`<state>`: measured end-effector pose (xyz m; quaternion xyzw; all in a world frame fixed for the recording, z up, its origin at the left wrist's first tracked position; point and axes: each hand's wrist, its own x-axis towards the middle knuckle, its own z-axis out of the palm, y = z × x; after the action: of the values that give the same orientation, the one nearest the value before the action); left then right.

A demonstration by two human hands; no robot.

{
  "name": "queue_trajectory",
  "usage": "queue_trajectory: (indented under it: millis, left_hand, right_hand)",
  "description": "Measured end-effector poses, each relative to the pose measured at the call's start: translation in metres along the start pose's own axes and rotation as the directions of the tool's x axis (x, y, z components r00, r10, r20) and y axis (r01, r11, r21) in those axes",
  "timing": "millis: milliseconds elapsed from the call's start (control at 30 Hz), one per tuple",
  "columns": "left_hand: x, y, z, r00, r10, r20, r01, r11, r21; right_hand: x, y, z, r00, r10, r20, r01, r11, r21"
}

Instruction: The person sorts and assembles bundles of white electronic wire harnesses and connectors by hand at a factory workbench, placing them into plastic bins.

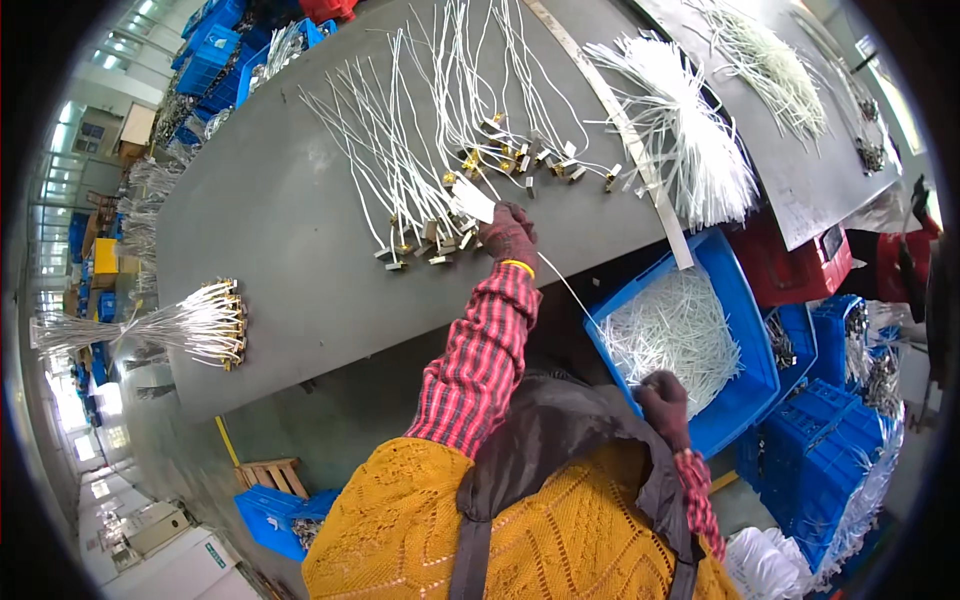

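My left hand (510, 237), in a dark glove, is closed over the table with a white flat piece (473, 200) sticking out past its fingers. A thin white wire (568, 285) runs from this hand down toward the bin at the right. Just beyond the hand lie white wires with small metal and brass-coloured ends (430, 235), spread in loose groups. My right hand (663, 400), also gloved, is curled at the near rim of a blue bin (762, 375) full of short white pieces (675, 335); whatever its fingers hold is hidden.
A long metal strip (625, 135) lies across the grey table (270, 200). Beside it is a thick white bundle (690, 150). A tied wire bundle (200, 325) rests at the left edge. Blue crates (815, 460) and a red container (790, 265) stand at the right.
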<state>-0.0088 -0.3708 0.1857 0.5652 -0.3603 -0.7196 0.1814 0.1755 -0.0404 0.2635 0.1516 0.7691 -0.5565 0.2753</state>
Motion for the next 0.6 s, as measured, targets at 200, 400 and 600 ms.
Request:
queue_trajectory:
  millis: [200, 400, 600]
  left_hand:
    - [0.009, 0.015, -0.017, 0.865, 0.031, 0.500, 0.149, 0.937, -0.316]
    - [0.013, 0.050, -0.021, 0.847, 0.168, 0.505, -0.010, 0.954, -0.301]
    - [0.004, 0.068, -0.036, 0.867, 0.256, 0.428, -0.143, 0.950, -0.278]
  right_hand:
    - [-0.037, 0.233, -0.158, 0.905, 0.256, -0.340, -0.295, 0.953, -0.068]
    - [-0.050, 0.251, -0.173, 0.903, 0.251, -0.349, -0.216, 0.967, 0.137]
    - [-0.047, 0.215, -0.152, 0.923, 0.212, -0.321, -0.189, 0.977, 0.102]
